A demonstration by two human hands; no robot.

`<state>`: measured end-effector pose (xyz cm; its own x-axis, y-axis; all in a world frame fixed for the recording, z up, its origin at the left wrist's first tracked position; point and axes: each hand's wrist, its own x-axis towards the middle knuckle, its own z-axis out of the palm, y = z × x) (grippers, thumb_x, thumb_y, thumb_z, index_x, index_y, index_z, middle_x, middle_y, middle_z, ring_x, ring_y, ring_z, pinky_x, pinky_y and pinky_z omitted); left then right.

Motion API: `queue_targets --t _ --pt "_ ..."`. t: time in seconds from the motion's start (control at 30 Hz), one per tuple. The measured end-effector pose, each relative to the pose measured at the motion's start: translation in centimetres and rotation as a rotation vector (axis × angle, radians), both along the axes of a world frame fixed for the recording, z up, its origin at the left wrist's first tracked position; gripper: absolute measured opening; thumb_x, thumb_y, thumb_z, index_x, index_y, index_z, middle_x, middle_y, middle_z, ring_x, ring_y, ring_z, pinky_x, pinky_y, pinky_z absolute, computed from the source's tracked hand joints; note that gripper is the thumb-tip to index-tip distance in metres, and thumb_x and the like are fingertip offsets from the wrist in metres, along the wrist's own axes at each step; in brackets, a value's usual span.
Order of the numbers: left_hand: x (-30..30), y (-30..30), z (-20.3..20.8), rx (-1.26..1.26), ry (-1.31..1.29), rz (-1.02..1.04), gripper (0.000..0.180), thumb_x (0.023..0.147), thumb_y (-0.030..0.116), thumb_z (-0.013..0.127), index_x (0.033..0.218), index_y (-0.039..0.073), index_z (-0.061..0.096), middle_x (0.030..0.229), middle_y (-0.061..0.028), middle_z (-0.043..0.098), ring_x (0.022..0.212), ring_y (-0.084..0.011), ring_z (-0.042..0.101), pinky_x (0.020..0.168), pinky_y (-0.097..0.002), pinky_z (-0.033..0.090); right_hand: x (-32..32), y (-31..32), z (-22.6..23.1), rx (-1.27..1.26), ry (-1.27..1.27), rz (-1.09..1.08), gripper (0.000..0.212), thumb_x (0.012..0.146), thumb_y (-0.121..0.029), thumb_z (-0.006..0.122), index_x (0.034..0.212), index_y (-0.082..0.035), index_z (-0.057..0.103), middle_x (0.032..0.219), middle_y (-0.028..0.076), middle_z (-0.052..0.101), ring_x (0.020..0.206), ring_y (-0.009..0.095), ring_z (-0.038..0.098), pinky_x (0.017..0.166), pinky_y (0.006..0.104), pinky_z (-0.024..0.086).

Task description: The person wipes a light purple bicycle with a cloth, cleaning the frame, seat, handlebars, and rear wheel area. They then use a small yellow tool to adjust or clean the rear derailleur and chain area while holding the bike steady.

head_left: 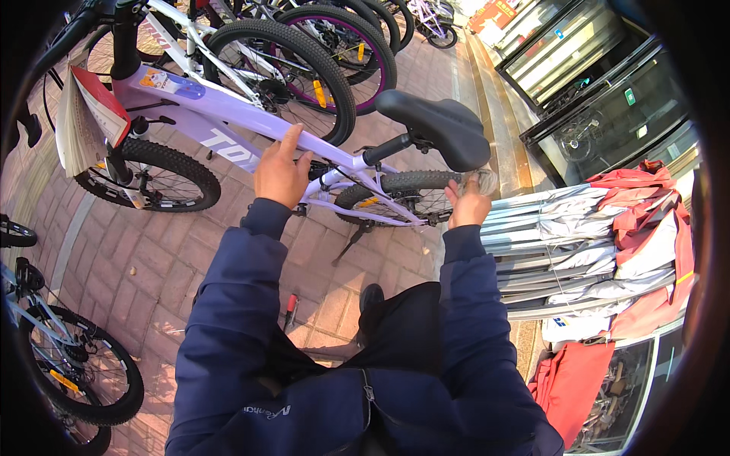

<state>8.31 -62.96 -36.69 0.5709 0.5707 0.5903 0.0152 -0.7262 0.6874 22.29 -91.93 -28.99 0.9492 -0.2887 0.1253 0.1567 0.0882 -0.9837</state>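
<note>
A lilac bicycle [220, 125] stands sideways before me, its handlebar at the left and its black saddle [441, 125] at the right. My left hand [281, 173] grips the frame tube ahead of the saddle, index finger laid along it. Behind the saddle, my right hand [469, 204] is closed on a crumpled, greyish, see-through wad [482, 182], perhaps plastic film or a rag. That hand is by the back of the rear wheel [426, 182]; whether the wad touches the tyre I cannot tell. An open book or booklet with a red cover [103, 106] hangs at the handlebar.
More bicycles [285, 68] stand in a row beyond, and others [80, 365] at the lower left. Bundled poles with red and white fabric [578, 243] lie at the right, near glass doors [608, 114]. A red-handled tool [291, 304] lies on the brick paving.
</note>
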Motion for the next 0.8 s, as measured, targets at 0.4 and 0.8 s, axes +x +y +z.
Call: queue_targets --t 0.4,0.8 --pt "0.7 -0.1 -0.2 -0.099 -0.007 0.014 0.041 0.085 0.017 0.069 0.124 0.017 0.062 0.088 -0.02 0.069 0.08 -0.0404 0.066 0.071 -0.0487 0.051 -4.3 13.6 -8.8 -0.607 -0.366 0.162 0.05 0.1 -0.027 0.054 0.139 0.004 0.045 0.132 0.024 0.055 0.12 0.039 0.054 0.104 0.0413 0.041" --pt "0.5 -0.8 0.3 -0.199 0.003 0.019 0.039 0.084 0.016 0.071 0.123 0.017 0.065 0.091 -0.0165 0.071 0.077 -0.0336 0.069 0.07 -0.0402 0.054 -4.1 7.6 -8.1 -0.928 -0.575 0.341 0.048 0.091 -0.015 0.064 0.135 0.0 0.052 0.126 0.021 0.06 0.112 0.04 0.056 0.1 0.045 0.043"
